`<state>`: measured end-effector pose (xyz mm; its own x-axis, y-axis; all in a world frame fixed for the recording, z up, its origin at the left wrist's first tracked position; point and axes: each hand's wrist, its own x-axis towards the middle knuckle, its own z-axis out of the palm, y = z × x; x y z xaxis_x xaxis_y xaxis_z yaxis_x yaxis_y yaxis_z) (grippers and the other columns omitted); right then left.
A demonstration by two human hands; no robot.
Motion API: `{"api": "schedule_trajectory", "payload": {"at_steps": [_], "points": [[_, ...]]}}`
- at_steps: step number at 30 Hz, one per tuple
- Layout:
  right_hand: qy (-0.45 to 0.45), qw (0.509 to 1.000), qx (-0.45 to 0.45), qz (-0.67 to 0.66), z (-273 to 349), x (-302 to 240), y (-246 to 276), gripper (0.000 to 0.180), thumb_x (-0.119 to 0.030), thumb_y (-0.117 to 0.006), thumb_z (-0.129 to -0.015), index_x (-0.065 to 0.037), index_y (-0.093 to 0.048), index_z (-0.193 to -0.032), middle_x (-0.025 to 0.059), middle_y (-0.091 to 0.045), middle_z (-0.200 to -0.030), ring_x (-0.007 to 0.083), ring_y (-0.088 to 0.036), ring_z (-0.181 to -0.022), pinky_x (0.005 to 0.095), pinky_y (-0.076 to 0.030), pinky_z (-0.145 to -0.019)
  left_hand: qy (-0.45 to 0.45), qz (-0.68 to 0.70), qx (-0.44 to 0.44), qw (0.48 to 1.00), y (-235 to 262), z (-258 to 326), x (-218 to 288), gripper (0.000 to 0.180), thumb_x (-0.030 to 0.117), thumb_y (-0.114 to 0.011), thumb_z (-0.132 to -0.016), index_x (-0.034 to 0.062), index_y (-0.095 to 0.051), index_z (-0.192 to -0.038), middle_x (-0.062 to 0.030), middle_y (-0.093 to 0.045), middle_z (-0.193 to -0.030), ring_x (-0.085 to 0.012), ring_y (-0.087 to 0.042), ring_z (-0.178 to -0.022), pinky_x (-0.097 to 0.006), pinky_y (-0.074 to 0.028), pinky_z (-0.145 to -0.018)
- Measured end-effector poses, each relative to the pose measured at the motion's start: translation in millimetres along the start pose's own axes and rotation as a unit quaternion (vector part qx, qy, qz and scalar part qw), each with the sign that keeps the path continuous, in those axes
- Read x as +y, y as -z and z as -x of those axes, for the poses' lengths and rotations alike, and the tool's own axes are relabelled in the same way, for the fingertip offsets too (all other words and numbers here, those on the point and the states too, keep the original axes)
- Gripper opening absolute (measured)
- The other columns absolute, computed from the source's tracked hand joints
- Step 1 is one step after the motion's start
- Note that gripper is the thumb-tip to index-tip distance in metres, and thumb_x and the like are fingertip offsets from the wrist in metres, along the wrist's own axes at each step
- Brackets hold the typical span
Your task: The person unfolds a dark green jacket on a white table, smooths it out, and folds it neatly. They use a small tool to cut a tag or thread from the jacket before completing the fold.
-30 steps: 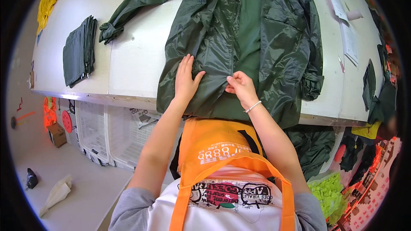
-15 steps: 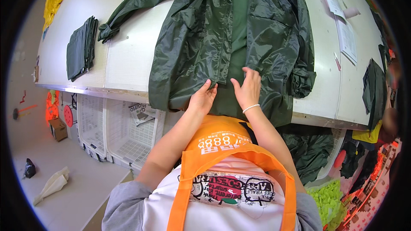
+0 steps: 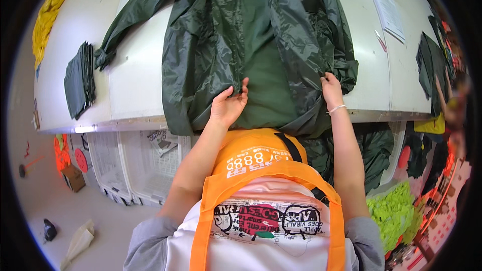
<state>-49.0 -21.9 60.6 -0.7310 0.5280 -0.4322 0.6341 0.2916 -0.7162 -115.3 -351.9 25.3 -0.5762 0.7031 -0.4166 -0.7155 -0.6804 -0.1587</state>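
A shiny dark green jacket (image 3: 206, 45) lies spread on the table with its front parted, showing the matte green inside of its back. At the lower edge of the left front panel, my left hand (image 3: 228, 105) is palm up, thumb and fingers apart and touching the cloth. Farther right, my right hand (image 3: 332, 93) has its fingers closed on the edge of the right front panel, drawing it outward. The cloth partly hides those fingertips. One sleeve (image 3: 133, 20) stretches to the left; the other lies bunched beside my right hand. The jacket's hem hangs over the table's near edge.
On the white table (image 3: 135, 80), a folded dark green stack (image 3: 79, 80) lies left, with yellow cloth (image 3: 50, 15) beyond. Papers (image 3: 389, 15) and more dark garments (image 3: 431, 65) lie right. White crates (image 3: 145, 165) stand below; lime cloth (image 3: 394, 216) is at lower right.
My right hand has moved right and closed on the right front panel, widening the jacket's opening. My left hand has shifted slightly left, its fingers spreading. The whole view has shifted.
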Motion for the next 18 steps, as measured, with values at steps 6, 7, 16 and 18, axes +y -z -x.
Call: {"api": "schedule_trajectory", "payload": {"at_steps": [6, 7, 16, 18], "points": [[0.399, 0.843, 0.193, 0.304, 72, -62, -40, 0.046, -0.010, -0.067, -0.078, -0.002, -0.051, -0.119, 0.0162, -0.054, -0.110, 0.0330, -0.051, -0.100, 0.0383, -0.043, -0.087, -0.078, -0.107, 0.156, 0.979, 13, -2, 2, 0.023, 0.001, -0.056, -0.090, -0.0042, -0.052, -0.112, -0.0114, -0.058, -0.111, -0.0245, -0.057, -0.105, -0.029, -0.052, -0.088], [0.433, 0.846, 0.101, 0.295, 80, -57, -54, 0.049, -0.011, -0.069, -0.076, -0.001, -0.051, -0.119, 0.0162, -0.053, -0.111, 0.0316, -0.051, -0.100, 0.0375, -0.043, -0.086, -0.084, -0.104, 0.169, 0.977, 11, 0, -1, 0.020, 0.001, -0.058, -0.089, -0.0044, -0.054, -0.108, -0.0115, -0.059, -0.107, -0.0253, -0.059, -0.103, -0.028, -0.054, -0.087], [0.142, 0.859, 0.069, 0.488, 81, -2, -43, 0.021, -0.016, -0.073, -0.073, -0.003, -0.061, -0.085, 0.0124, -0.062, -0.089, 0.0286, -0.058, -0.090, 0.0373, -0.048, -0.078, -0.033, -0.169, 0.187, 0.967, 13, 1, 16, 0.010, 0.011, -0.066, -0.086, 0.0062, -0.058, -0.083, -0.0056, -0.055, -0.084, -0.0195, -0.055, -0.083, -0.029, -0.045, -0.066], [0.121, 0.860, 0.067, 0.492, 72, 12, -39, 0.015, -0.011, -0.069, -0.074, -0.002, -0.061, -0.084, 0.0132, -0.063, -0.089, 0.0295, -0.059, -0.089, 0.0384, -0.049, -0.077, -0.035, -0.173, 0.189, 0.966, 13, -1, 14, 0.010, 0.011, -0.066, -0.086, 0.0060, -0.058, -0.083, -0.0061, -0.055, -0.085, -0.0197, -0.055, -0.084, -0.029, -0.045, -0.067]]}}
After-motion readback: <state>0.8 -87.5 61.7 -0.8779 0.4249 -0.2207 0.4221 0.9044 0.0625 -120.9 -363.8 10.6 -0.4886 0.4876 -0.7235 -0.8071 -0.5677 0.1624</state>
